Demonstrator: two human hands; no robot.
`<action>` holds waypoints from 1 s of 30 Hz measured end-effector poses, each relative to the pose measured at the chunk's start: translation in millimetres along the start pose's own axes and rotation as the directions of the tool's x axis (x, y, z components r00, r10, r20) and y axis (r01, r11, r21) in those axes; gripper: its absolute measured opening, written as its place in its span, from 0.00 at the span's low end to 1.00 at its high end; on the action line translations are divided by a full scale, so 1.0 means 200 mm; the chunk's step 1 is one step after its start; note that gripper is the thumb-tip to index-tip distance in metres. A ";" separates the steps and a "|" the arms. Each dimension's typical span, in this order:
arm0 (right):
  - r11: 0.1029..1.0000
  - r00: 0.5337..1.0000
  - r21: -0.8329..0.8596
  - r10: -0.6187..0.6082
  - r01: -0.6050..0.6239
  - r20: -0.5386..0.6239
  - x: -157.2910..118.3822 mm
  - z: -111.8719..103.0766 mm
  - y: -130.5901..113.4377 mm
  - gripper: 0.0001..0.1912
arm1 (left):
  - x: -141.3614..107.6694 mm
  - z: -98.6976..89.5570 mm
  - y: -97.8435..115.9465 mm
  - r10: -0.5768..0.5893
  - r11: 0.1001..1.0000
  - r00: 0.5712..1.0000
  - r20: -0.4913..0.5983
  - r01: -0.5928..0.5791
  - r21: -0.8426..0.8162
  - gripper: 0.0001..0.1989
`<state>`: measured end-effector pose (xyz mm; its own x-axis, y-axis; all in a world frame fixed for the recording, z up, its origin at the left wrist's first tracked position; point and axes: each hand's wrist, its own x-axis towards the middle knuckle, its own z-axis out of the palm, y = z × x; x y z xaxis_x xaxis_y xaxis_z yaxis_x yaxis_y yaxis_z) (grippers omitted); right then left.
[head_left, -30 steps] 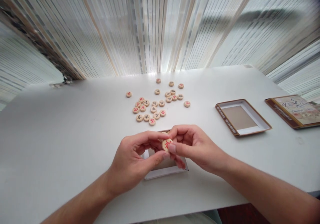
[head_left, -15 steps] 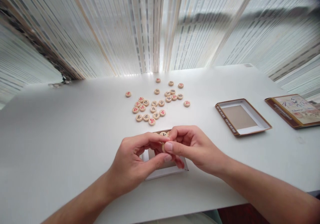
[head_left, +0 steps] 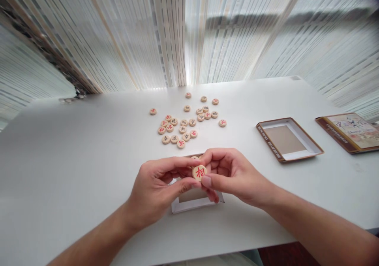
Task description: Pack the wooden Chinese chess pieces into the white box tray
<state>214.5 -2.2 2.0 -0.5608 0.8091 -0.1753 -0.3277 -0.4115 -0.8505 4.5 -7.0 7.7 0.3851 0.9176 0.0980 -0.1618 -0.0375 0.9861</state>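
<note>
A round wooden piece with a red character [head_left: 199, 173] faces up between my two hands, above an open box [head_left: 189, 206]. My left hand [head_left: 161, 189] grips its left side between thumb and fingers. On its right side, the thumb and fingertips of my right hand [head_left: 233, 177] pinch the same piece. Part of another wooden piece shows behind it, at the far edge of the box. My hands hide much of the box's inside. Beyond them, several round pieces with red or black characters [head_left: 181, 144] lie scattered face up on the white table [head_left: 118, 139].
An open, shallow brown-edged box part [head_left: 286, 138] lies to the right. Farther right is a brown box lid with a printed picture [head_left: 351, 129], near the table's right side. Striped curtains [head_left: 142, 33] hang along the table's far edge.
The piece between my fingers has turned so its red character now shows. My hands have barely moved, and the view has shifted slightly.
</note>
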 end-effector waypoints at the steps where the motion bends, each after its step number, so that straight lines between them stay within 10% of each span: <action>1: 1.000 1.000 -0.001 0.007 -0.007 -0.011 0.00 0.00 0.00 0.17 | 0.00 0.00 0.00 0.009 1.000 1.000 -0.007 -0.009 0.027 0.18; 13: 0.999 0.995 -0.033 -0.035 0.032 -0.097 0.01 0.01 0.00 0.16 | -0.01 -0.01 -0.04 0.156 0.975 0.981 0.112 -0.171 0.142 0.24; 30: 0.979 0.984 -0.133 -0.166 0.156 -0.064 -0.01 0.00 0.00 0.05 | -0.01 -0.01 -0.03 0.304 0.908 0.949 -0.081 -0.263 0.327 0.18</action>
<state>215.2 -3.2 1.4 -0.4493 0.8911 -0.0631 -0.3071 -0.2204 -0.9258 2.6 -7.2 0.6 0.2424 0.8919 0.3818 0.0493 -0.4043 0.9133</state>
